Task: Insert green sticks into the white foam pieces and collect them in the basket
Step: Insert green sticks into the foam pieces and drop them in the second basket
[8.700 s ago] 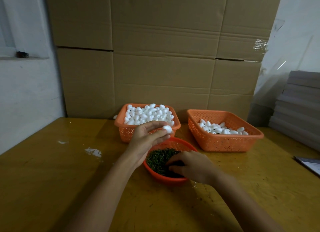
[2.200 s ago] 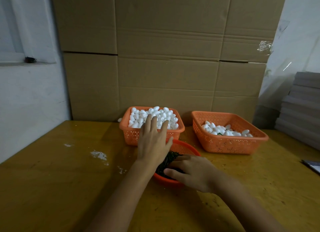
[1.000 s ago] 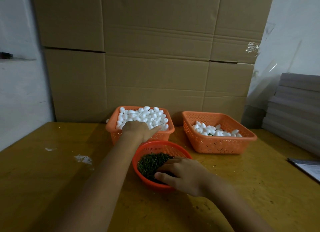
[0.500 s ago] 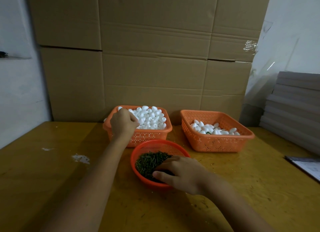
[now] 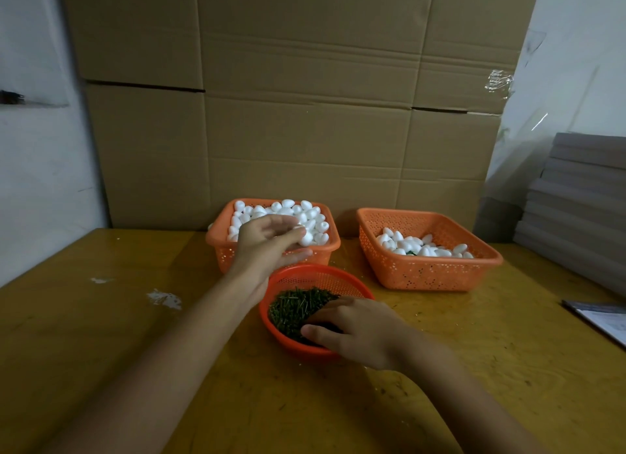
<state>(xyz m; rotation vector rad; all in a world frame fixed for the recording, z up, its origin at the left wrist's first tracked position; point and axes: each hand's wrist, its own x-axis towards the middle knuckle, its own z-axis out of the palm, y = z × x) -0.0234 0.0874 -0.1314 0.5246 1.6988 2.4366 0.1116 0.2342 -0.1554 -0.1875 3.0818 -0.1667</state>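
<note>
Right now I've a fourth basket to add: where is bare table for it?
Left of the full basket and bowl, the table is bare but for white smears. A smaller patch lies between the right basket and papers. The middle is crowded.

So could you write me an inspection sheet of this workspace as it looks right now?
Surface: yellow wooden table, scuffed.
Job's things: left basket heaped with foam pieces; right basket with a thin layer of them, some green showing among them; red bowl of green sticks nearest the person.
Clutter: white smears on the table's left; paper at its right edge.
Grips: left hand over the left basket, fingertips at a piece, grip unclear; right hand in the bowl on the sticks, fingers partly hidden, grip unclear.
Cables: nothing seen.
Surroundings: cardboard boxes behind; white wall left; grey stack right.
</note>
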